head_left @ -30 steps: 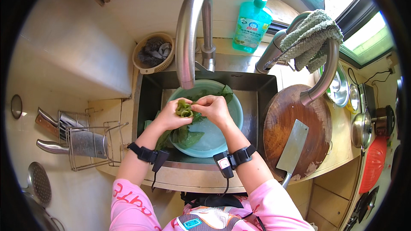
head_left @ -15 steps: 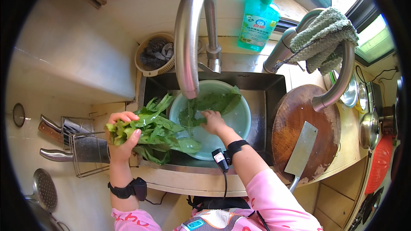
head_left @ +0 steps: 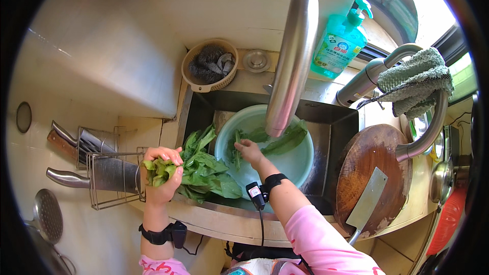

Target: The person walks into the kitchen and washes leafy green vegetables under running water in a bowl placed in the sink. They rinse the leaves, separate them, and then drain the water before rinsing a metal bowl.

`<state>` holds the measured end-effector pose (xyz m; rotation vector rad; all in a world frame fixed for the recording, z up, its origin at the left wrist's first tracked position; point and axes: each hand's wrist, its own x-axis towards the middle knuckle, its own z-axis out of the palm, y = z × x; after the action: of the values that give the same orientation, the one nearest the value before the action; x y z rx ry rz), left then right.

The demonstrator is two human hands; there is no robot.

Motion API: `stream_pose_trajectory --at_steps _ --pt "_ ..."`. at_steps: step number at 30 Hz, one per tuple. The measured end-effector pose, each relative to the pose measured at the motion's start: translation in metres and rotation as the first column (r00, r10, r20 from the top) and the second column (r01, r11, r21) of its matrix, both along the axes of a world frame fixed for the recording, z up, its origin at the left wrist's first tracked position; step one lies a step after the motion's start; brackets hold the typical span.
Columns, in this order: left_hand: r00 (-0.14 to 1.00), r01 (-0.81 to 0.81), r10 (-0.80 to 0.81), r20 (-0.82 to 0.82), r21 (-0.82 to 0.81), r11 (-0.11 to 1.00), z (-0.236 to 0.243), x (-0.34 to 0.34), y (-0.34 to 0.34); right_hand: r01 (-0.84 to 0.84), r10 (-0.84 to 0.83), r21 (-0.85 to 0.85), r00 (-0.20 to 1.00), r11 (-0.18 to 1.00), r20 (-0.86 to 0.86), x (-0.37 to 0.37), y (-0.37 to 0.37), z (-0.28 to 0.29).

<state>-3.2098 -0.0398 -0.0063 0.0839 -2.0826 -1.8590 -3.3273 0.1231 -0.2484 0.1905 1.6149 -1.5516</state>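
My left hand is closed round the pale stem ends of a bunch of leafy greens, probably so the glossy, crinkled leaves can fan out over the left edge of the metal sink. My right hand is down in the smooth, round, pale-green basin, set inside the sink seemingly to contain splashes, its fingers curled beside limp loose leaves; I cannot tell whether they pinch any.
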Motion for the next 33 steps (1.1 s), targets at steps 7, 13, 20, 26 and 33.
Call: stream_pose_trajectory --at_steps 7,13,20,26,33 --pt "0.981 0.095 -0.089 0.174 -0.027 0.995 -0.002 -0.005 0.016 0.187 -0.212 -0.196 0.97 0.963 -0.116 -0.019 0.016 0.061" --pt "0.917 0.229 -0.217 0.336 0.003 0.973 -0.011 -0.025 0.035 0.295 -0.3 -0.406 0.953 0.865 0.054 -0.024 0.035 0.125" --pt "0.869 0.328 -0.427 0.252 0.355 0.876 -0.029 -0.046 0.03 0.096 -0.121 -0.719 0.992 0.688 0.017 -0.019 0.049 0.154" --pt "0.934 0.256 -0.331 0.133 0.394 0.883 -0.035 -0.045 0.019 -0.147 -0.009 -0.59 0.967 0.794 -0.254 -0.008 0.053 0.144" --pt "0.985 0.139 -0.161 0.06 0.264 0.954 -0.034 -0.025 0.008 -0.058 0.025 -0.403 0.996 0.913 -0.088 -0.01 0.07 0.133"
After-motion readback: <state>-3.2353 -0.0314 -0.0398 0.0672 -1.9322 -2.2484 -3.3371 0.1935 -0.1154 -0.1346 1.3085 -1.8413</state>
